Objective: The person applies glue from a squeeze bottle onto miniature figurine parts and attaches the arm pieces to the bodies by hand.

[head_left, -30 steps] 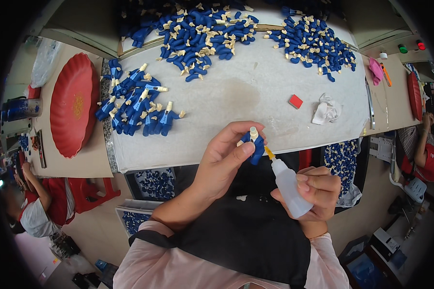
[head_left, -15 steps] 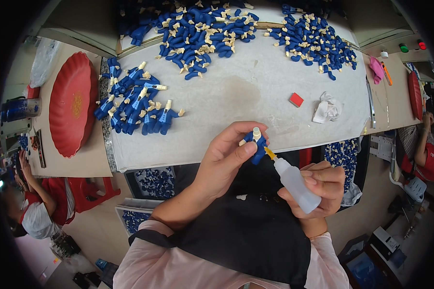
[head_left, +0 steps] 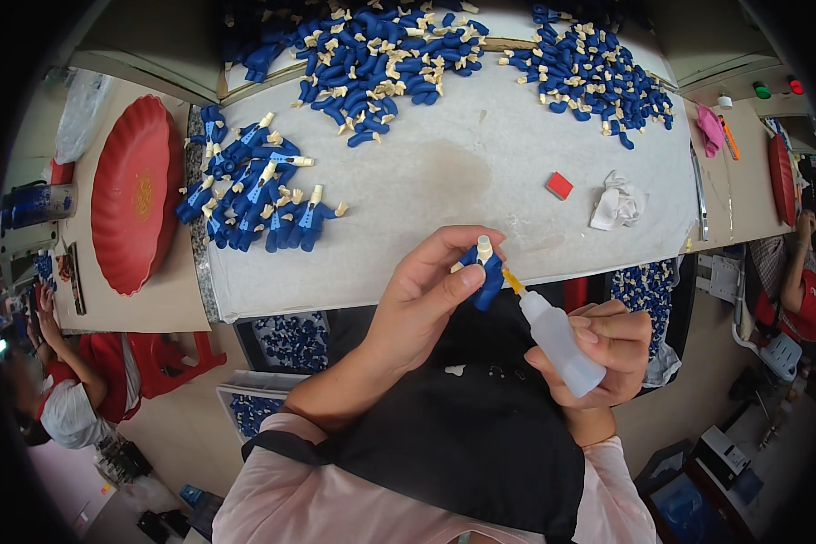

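Above the table's front edge, my left hand (head_left: 431,295) pinches a small blue figurine body (head_left: 487,275) with a cream neck peg, held upright between thumb and fingers. My right hand (head_left: 612,354) is wrapped round a translucent white squeeze bottle (head_left: 560,343). Its yellow nozzle tip (head_left: 514,282) points up and left, at the right side of the figurine body; whether it touches cannot be made out. On the table's left lies a group of similar blue figurine bodies (head_left: 261,195) with cream neck pegs and hands.
Piles of small blue arms with cream hands, one at back centre (head_left: 372,63) and another at back right (head_left: 598,82), cover the table's rear. A red box (head_left: 559,186) and crumpled tissue (head_left: 618,201) lie at right. A red scalloped tray (head_left: 136,195) stands left. Co-workers sit at both sides.
The bottle in my right hand has shifted slightly to the right, its nozzle tip rising along the figurine body's side. My left hand stays almost still with the figurine body.
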